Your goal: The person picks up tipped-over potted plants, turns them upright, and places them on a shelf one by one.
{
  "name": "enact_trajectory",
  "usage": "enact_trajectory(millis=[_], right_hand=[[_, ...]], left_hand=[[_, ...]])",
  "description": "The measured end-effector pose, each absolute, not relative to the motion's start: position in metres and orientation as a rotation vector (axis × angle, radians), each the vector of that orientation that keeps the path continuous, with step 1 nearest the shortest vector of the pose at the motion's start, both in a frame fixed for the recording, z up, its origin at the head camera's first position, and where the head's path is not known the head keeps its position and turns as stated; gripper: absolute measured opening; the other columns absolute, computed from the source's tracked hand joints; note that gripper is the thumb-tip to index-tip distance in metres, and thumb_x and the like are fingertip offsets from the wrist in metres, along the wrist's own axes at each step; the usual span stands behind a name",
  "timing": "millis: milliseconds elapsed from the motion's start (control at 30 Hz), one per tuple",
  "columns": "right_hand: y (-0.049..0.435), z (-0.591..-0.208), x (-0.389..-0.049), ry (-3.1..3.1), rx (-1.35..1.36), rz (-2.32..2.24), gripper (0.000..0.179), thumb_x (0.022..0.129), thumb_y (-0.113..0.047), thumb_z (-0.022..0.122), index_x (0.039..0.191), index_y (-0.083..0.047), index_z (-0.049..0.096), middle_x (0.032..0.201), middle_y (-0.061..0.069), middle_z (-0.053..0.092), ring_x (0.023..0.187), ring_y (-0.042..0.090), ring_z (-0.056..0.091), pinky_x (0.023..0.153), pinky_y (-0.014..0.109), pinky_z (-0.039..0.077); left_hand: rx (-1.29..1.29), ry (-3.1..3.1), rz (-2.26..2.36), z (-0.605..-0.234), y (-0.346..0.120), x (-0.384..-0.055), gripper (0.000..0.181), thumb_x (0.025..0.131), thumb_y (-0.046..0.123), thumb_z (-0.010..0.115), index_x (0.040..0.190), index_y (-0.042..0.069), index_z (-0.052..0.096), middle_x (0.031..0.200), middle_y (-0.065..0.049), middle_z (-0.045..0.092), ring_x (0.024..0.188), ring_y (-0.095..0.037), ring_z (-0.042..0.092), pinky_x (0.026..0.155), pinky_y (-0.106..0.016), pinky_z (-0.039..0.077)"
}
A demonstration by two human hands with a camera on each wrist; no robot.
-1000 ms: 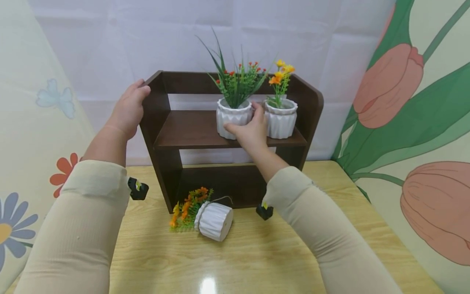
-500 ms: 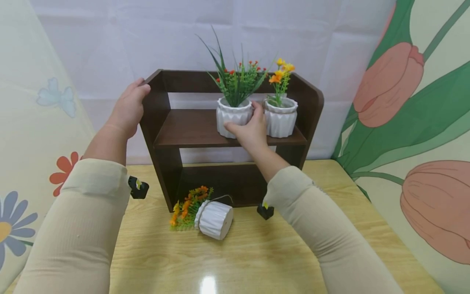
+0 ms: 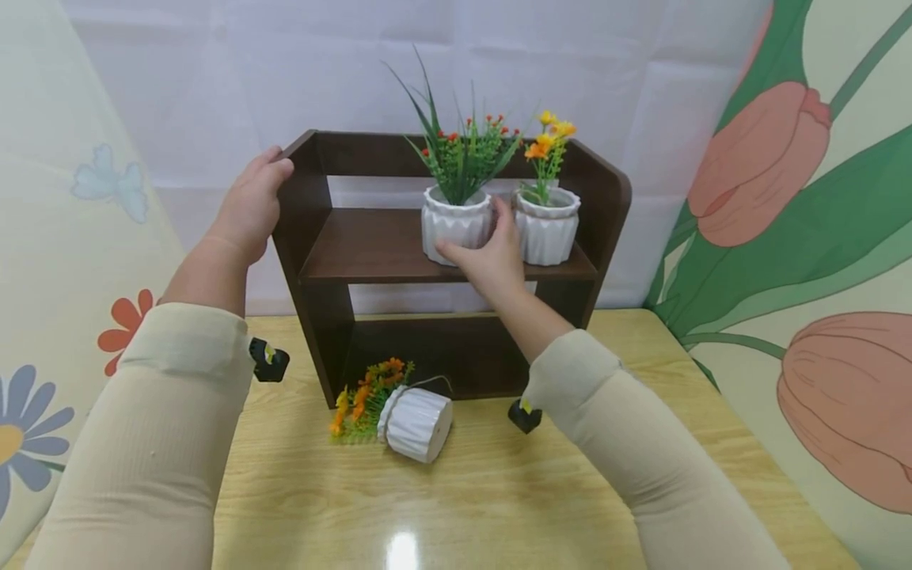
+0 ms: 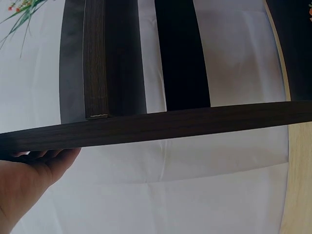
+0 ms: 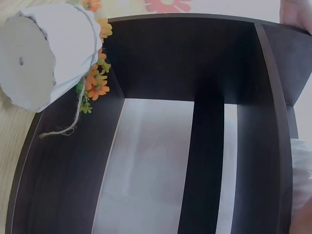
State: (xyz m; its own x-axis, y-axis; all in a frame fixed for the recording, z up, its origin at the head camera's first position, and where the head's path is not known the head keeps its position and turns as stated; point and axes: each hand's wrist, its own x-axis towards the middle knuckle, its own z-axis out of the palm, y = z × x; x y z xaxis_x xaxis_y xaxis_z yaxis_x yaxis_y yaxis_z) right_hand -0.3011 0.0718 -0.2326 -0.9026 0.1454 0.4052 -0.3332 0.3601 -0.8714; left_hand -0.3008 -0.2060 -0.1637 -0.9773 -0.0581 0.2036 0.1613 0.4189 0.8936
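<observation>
My left hand (image 3: 249, 207) grips the upper left side panel of a dark brown two-tier shelf (image 3: 370, 245). In the left wrist view the hand (image 4: 34, 178) lies against the panel's outer face, with some fingers hidden. My right hand (image 3: 492, 249) holds a white fluted potted plant (image 3: 456, 226) with long grass and small red flowers on the upper tier. The thumb is on the pot's front and the fingers reach along its right side. Just to the right stands a similar potted plant (image 3: 547, 229) with yellow-orange flowers, upright.
A third potted plant (image 3: 416, 423) with orange flowers lies on its side on the wooden table (image 3: 342, 507), before the shelf's lower tier, its flowers pointing left. White cloth (image 3: 534, 63) hangs behind. A wall painted with flowers (image 3: 762, 174) borders the table at the right.
The right forearm and sleeve have shifted slightly to the right, while the hand keeps its hold on the grassy pot. The left hand and the plants stay in place.
</observation>
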Motion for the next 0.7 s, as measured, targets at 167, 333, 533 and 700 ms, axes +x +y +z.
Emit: enact_trajectory(millis=[167,333,533,700], right_hand=[[0.076,-0.236,-0.294,-2.226,0.186,1.585,0.1,0.074,-0.03,0.085,0.153,-0.014,0.025,0.149,0.009,0.041,0.136,0.023,0.041,0.113,0.039,0.037],[0.081,-0.24,-0.285,-2.258,0.198,1.566,0.1,0.075,-0.031,0.084,0.154,-0.015,0.024,0.151,0.011,0.037,0.14,0.024,0.036,0.116,0.04,0.032],[0.086,-0.248,-0.27,-2.25,0.277,1.613,0.099,0.078,-0.027,0.083,0.154,-0.01,0.022,0.156,0.013,0.031,0.145,0.023,0.03,0.12,0.036,0.028],[0.09,-0.254,-0.257,-2.242,0.325,1.617,0.098,0.079,-0.024,0.082,0.154,-0.007,0.022,0.157,0.015,0.028,0.146,0.025,0.029,0.121,0.036,0.026]], left_hand=[[-0.079,-2.465,-1.598,-0.165,-0.207,-0.3,0.06,0.102,0.052,0.021,0.158,0.035,0.005,0.167,0.007,-0.003,0.154,-0.021,-0.005,0.124,-0.051,0.006],[-0.076,-2.458,-1.603,-0.166,-0.208,-0.3,0.06,0.102,0.052,0.021,0.158,0.035,0.006,0.167,0.008,-0.002,0.154,-0.021,-0.004,0.124,-0.05,0.007],[-0.068,-2.446,-1.627,-0.166,-0.209,-0.3,0.06,0.102,0.053,0.022,0.158,0.036,0.006,0.167,0.009,-0.002,0.154,-0.02,-0.003,0.124,-0.051,0.008],[-0.065,-2.433,-1.655,-0.164,-0.207,-0.3,0.059,0.102,0.052,0.023,0.157,0.037,0.008,0.167,0.01,0.0,0.154,-0.017,-0.002,0.124,-0.049,0.008]])
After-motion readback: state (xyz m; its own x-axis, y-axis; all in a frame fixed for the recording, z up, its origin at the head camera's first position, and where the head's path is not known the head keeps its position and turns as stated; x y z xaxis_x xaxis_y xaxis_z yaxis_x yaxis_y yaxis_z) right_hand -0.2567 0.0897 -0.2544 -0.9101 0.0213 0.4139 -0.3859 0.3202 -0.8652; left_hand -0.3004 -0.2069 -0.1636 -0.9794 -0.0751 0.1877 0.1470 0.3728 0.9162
